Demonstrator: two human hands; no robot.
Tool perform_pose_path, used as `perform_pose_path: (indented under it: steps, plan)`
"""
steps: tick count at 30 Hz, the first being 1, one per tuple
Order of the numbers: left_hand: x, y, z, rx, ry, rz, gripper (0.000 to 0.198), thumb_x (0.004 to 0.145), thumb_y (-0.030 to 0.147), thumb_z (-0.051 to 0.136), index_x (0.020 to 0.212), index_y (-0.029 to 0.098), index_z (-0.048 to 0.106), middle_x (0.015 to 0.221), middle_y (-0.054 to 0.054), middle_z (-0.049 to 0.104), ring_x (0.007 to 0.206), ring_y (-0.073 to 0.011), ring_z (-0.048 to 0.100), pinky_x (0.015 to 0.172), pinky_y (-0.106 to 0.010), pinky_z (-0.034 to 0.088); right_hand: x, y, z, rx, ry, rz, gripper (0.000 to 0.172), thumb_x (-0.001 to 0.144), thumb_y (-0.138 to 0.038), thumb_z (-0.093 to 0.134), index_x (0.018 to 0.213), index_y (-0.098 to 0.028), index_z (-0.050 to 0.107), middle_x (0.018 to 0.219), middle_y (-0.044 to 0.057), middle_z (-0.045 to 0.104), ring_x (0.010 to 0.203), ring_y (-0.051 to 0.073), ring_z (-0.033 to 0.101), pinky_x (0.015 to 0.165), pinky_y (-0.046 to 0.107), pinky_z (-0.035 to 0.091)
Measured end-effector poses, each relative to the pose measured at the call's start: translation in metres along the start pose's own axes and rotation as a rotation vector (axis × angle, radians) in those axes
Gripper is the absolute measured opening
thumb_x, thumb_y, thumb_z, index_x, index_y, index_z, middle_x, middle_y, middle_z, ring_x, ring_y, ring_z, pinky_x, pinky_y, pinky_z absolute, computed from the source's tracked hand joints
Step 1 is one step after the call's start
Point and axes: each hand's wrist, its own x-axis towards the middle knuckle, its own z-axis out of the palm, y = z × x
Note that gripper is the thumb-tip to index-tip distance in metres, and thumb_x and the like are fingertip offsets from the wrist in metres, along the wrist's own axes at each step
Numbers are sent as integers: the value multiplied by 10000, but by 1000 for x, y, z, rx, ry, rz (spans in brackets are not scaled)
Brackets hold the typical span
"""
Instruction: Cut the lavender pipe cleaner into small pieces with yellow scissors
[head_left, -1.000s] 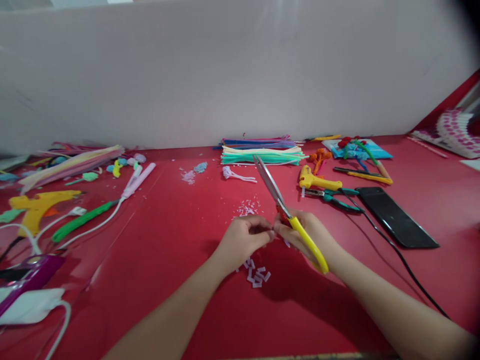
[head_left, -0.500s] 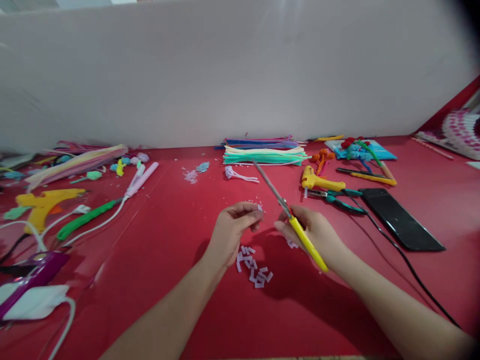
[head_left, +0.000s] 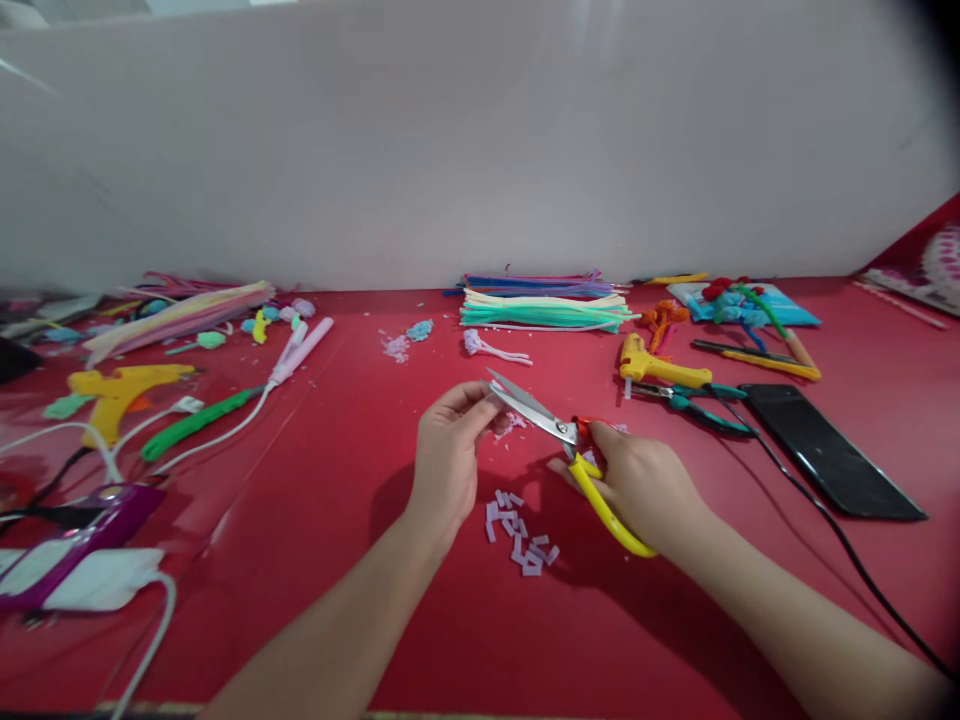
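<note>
Through my head camera, I see the left hand (head_left: 450,435) reaching from below, with thumb and forefinger pinched together on a small pale piece (head_left: 496,387). The right hand (head_left: 649,480) has its fingers around the handles of the scissors (head_left: 561,428), knuckles upward. The scissors have shiny blades and yellow and red handles; they are above the red table (head_left: 315,560), their tips at the left fingertips. Lilac pieces (head_left: 510,524) lie in a loose group below. Half a second ago, the blades pointed farther away, apart from the left hand.
</note>
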Motion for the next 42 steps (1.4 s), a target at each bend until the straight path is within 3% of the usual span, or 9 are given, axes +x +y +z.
perform_pose_path:
  steps: [34,42]
  plan:
    - [-1,0,-2,-3,-1,-21,90,662,184,595,742,143,603,666,5,576,554,-55,506,570,-185,406,0,3,3,-39,7,-10,393,763,-539,297,669,-191,454,499,31,535,432,124,471,437,236,150]
    - [-2,-2,-1,192,-66,23,111,700,240,563,760,147,569,639,0,546,558,-70,482,546,-187,389,4,4,-6,6,13,144,361,728,-541,355,748,-198,467,537,19,537,461,139,482,439,228,174]
